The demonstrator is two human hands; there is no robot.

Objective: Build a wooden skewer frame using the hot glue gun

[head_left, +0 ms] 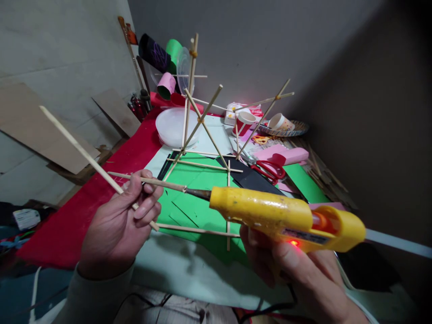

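My right hand (303, 265) grips a yellow hot glue gun (263, 209) with a red light glowing on its side and a pale glue stick (398, 243) out of its back. The nozzle (200, 193) meets the end of a thin wooden stick (168, 184) pinched in my left hand (124, 220). A second, longer wooden stick (84, 155) crosses that palm and slants up to the left. Beyond both hands stands a frame of joined wooden sticks (211, 139), with amber blobs at several joints, over green paper (192, 207).
Red-handled scissors (270, 170), a red and white paper cup (243, 122) and pink paper (281, 154) lie at the right. A clear plastic bowl (177, 126) sits behind the frame. Cardboard (40, 126) leans at the left wall. A black cord (270, 308) runs below the gun.
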